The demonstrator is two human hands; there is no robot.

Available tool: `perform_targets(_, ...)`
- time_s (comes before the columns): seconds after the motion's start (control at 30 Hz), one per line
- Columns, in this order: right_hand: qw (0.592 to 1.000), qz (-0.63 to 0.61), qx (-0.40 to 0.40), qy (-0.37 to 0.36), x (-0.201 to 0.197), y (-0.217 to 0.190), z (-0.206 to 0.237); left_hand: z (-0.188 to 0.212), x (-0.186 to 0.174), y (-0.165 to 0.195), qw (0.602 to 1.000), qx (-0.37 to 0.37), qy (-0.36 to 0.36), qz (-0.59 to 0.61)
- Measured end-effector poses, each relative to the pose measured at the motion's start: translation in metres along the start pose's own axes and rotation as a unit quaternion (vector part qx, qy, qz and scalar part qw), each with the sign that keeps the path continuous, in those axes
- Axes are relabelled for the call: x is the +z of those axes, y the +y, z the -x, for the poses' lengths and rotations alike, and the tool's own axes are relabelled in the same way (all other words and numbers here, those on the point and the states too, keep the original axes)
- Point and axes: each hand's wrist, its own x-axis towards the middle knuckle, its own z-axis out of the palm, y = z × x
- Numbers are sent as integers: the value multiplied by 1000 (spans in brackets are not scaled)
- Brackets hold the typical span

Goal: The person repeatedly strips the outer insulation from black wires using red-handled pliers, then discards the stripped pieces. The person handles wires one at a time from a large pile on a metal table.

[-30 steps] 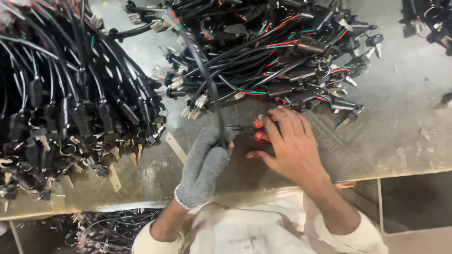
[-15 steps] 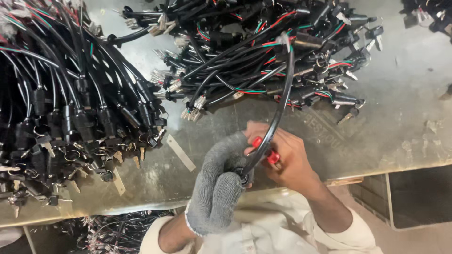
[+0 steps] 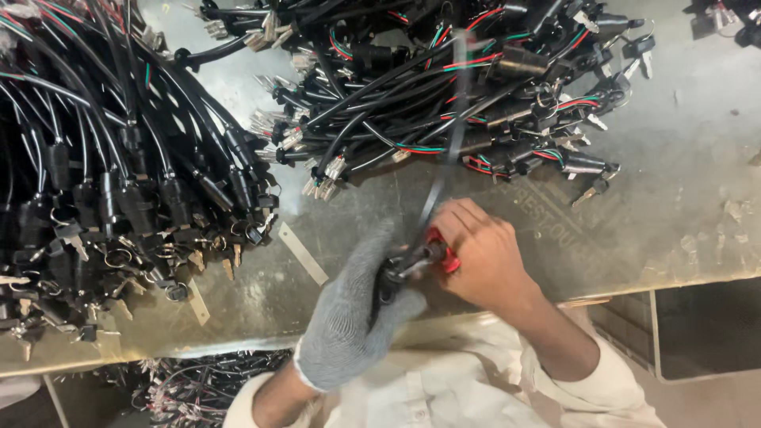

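— How are the two hands seen?

— The left hand (image 3: pixel 353 313), covered by a grey knitted glove, is clenched around the lower end of a black cable (image 3: pixel 434 194). The right hand (image 3: pixel 482 257), bare, is closed over a small red-handled tool (image 3: pixel 441 252), whose tip is pressed against the cable just where the gloved fist ends. The hands are touching each other.

— And where is the cable itself found?

— It is held between both hands and is seen rising away from them, blurred, towards the heap beyond the fingers. Whether its far end is free cannot be told.

— What is laid out around the hands?

— Directly beyond them a tangled pile of black harnesses (image 3: pixel 444 87) is spread, with red and green wires and pale connectors showing. To the left of the gloved hand a second, denser bundle of black leads (image 3: pixel 111 182) is stacked — metal clips hanging at its near edge. Everything is rested on a scuffed metal worktable (image 3: pixel 682 198), bare to the right of the right hand. A white sleeve (image 3: pixel 602 380) is seen below the right wrist, and more wires (image 3: pixel 190 384) are heaped under the table edge, below the left hand.
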Motion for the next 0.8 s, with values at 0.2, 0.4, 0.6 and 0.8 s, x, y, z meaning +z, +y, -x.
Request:
perform_targets(0.2,998,-30,46,9,0,-19,8,8,27,-24,983,6,91,-156)
perform_targets(0.4,997,16,64,31,7,-15,19,16,32,-30,964,71,108,-232)
perform_targets(0.6,996,26,82,38,7,-18,29,18,29,-41,920,98,65,-374)
perform_targets(0.8,991,-83,101,1,5,-29,26,6,24,-30,922,119,73,-361)
